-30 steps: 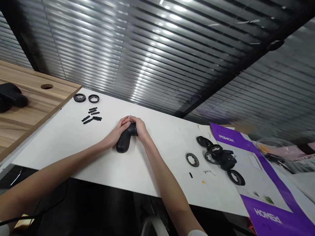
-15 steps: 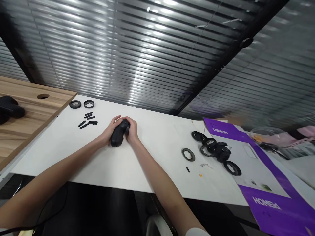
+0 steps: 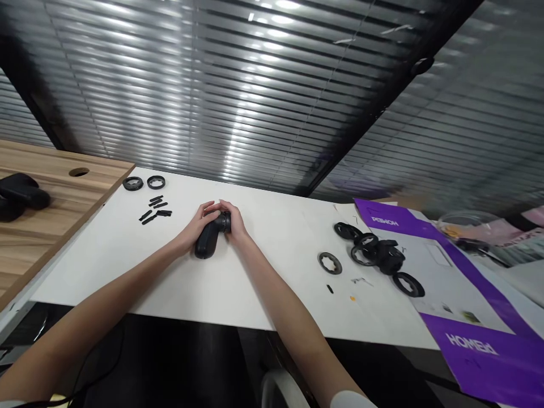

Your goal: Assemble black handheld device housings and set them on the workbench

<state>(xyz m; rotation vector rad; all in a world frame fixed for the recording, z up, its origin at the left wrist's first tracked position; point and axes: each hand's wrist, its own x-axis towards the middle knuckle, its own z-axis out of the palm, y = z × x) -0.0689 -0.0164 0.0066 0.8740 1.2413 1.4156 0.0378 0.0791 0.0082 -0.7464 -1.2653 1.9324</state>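
A black handheld device (image 3: 206, 242) with a thick rounded handle and a round head is tilted above the white table, its handle end toward me. My left hand (image 3: 196, 228) is closed around the upper handle, thumb on top. My right hand (image 3: 237, 223) is wrapped about the round head, its fingertips partly hidden behind it. To the left lie several slim black strips (image 3: 160, 205), with a black ring (image 3: 132, 183) and a second black ring (image 3: 156, 181) behind them.
On the right are a flat notched ring (image 3: 330, 263), a heap of black rings and parts (image 3: 389, 256), a small black piece (image 3: 330, 289) and an orange bit (image 3: 352, 298). A purple-and-white box (image 3: 476, 345) overlaps the table edge. Another black device (image 3: 29, 192) rests on the wooden surface (image 3: 55, 221).
The device has turned in my hands, so its round head now points right and shows more. My left thumb lies over it. The whole view has shifted slightly.
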